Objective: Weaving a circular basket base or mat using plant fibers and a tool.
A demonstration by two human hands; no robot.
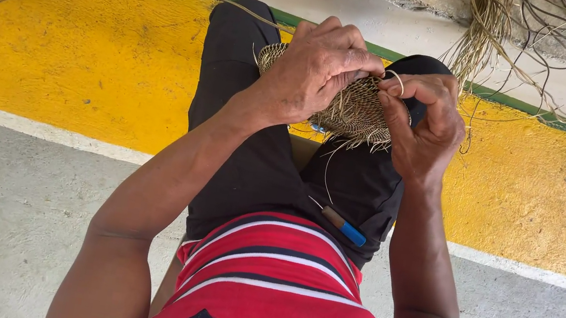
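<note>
Woven fibre disc (pixel 356 110), partly finished, rests on our knees above the yellow floor. Our left hand (pixel 316 73) clamps its rim to steady it; our right hand (pixel 423 125) pinches a loose strand (pixel 397 78) between thumb and forefinger, keeping it taut. An awl (pixel 342 225) lies on our lap.

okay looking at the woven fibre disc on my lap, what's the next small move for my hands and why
Probably draw the strand pinched in the right hand snug against the woven disc, since it loops loose at the rim while the left hand grips the disc.
</note>
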